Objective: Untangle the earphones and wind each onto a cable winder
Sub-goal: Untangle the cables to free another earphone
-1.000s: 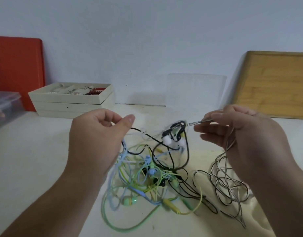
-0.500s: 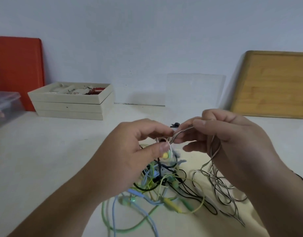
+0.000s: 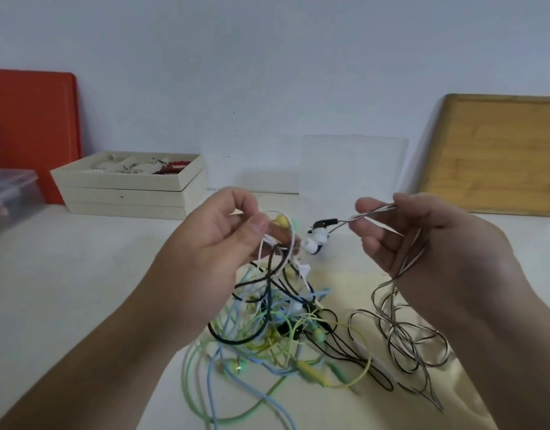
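A tangle of earphones [image 3: 276, 324] in green, blue, yellow, black and white lies on the white table, partly lifted. My left hand [image 3: 224, 240] pinches white and black cords with a yellow earbud [image 3: 282, 221] at its fingertips, above the tangle. My right hand [image 3: 422, 243] pinches a grey-striped cable [image 3: 400, 327] whose white-tipped earbuds [image 3: 314, 240] hang between the two hands. The rest of that cable loops down onto the table at the right. No cable winder is visible.
Stacked cream trays [image 3: 128, 187] holding small items stand at the back left, in front of a red board [image 3: 31, 128]. A clear plastic box [image 3: 10, 197] sits at the far left. A clear sheet [image 3: 354, 169] and a wooden tray [image 3: 497, 156] lean on the wall.
My hands came together over the tangle, then drew apart. The white-tipped earbuds now hang free of the cords that my left hand holds.
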Available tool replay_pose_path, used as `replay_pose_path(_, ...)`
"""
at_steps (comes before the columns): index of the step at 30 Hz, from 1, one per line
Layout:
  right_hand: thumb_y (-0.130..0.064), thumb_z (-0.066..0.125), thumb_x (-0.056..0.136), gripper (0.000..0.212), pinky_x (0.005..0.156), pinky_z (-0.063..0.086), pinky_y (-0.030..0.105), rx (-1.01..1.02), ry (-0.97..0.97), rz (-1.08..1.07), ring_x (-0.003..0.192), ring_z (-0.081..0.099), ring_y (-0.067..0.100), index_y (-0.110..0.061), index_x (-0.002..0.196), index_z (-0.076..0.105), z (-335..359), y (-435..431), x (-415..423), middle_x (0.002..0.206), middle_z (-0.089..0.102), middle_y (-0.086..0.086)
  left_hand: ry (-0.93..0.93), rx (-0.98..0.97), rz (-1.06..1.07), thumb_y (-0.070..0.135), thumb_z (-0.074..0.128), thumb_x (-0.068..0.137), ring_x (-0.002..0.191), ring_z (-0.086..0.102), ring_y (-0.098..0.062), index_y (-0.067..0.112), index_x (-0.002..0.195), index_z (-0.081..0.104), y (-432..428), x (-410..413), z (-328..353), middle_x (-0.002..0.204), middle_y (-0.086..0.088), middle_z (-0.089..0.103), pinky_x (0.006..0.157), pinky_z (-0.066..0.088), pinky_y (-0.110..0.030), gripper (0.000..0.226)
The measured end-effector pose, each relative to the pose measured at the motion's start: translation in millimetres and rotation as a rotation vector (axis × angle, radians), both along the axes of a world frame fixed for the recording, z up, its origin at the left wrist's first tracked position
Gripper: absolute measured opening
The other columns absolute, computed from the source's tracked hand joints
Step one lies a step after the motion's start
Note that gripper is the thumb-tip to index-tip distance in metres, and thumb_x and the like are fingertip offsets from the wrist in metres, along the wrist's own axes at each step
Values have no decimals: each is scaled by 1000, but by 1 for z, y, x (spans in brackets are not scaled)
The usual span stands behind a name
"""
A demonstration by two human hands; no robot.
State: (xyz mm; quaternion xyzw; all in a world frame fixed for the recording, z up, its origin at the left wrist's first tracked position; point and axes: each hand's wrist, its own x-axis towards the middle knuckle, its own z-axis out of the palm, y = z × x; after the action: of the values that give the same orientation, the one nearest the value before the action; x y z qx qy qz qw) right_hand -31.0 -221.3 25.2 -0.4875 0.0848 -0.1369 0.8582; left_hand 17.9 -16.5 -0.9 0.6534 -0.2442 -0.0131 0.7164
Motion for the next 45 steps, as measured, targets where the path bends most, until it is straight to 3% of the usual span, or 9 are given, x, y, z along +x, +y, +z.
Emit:
replay_pose_path(4, -5, 49, 96, 21, 51, 57, 28, -65, -11, 4, 66, 74, 33, -10, 76, 47, -1, 3, 0, 83, 76, 19, 40, -41, 108, 14, 50, 101, 86, 72, -41, 16, 90, 56, -2, 3, -3, 70, -2, 65, 90, 51, -51, 13)
replay_pose_path(8, -6, 49, 96, 23, 54, 58, 30, -95, -44, 32, 72, 75, 36, -11, 75, 43, 0, 4, -2, 85, 75, 20, -100, 191, 126, 61, 69, 80, 71, 68, -16, 34, 98, 72, 4, 1, -1, 72, 4, 66, 76, 50, -23, 33)
replay_pose_path(12, -3, 51, 95, 30, 57, 59, 31, -126, -69, 45, 73, 74, 38, -11, 68, 41, -1, 2, -1, 81, 73, 20, -217, 426, 246, 30, 82, 74, 59, 60, -4, 35, 80, 76, 4, 1, -2, 70, 7, 68, 57, 43, -9, 10)
replay_pose_path(23, -2, 57, 89, 33, 52, 57, 31, -247, -84, 5, 60, 72, 34, -14, 63, 41, -2, 2, -1, 69, 69, 16, -203, 492, 452, 39, 62, 91, 34, 27, -8, 15, 62, 62, 7, 8, -8, 39, 7, 29, 39, 24, -19, 38)
replay_pose_path(29, -11, 62, 92, 23, 55, 54, 34, -388, -13, -130, 55, 63, 28, -8, 69, 59, 2, -17, -1, 67, 63, 12, -583, 911, 717, 40, 65, 87, 62, 51, -20, 23, 67, 59, 27, 25, -11, 67, 4, 53, 56, 37, -34, 28)
replay_pose_path(33, -16, 59, 91, 23, 54, 47, 39, -527, 127, -133, 56, 56, 29, -6, 70, 59, -2, -25, 2, 71, 57, 16, -596, 1061, 414, 39, 67, 77, 86, 54, -11, 36, 85, 63, 30, 24, -11, 90, 13, 55, 72, 41, -31, 9)
replay_pose_path(37, -10, 43, 84, 24, 47, 17, 32, -675, 225, -42, 51, 24, 19, -19, 62, 38, 1, -38, -1, 57, 38, 10, -417, 1099, 119, 46, 46, 77, 94, 56, 4, 34, 91, 70, 19, 12, -12, 99, 23, 60, 83, 46, -28, 30)
replay_pose_path(40, -7, 47, 89, 28, 43, 11, 22, -742, 207, 29, 48, 16, 14, -15, 62, 46, 8, -49, -6, 54, 28, 3, -556, 1031, 362, 57, 25, 90, 78, 62, -10, 23, 73, 69, 20, 13, -4, 83, 13, 66, 76, 50, -40, 58)
replay_pose_path(45, -14, 58, 97, 28, 41, 17, 22, -889, 116, 136, 43, 24, 12, -10, 74, 73, 25, -66, -22, 47, 36, -4, -752, 990, 615, 45, 63, 77, 74, 60, -32, 29, 60, 47, 17, 15, 0, 83, 1, 59, 73, 50, -50, 28)
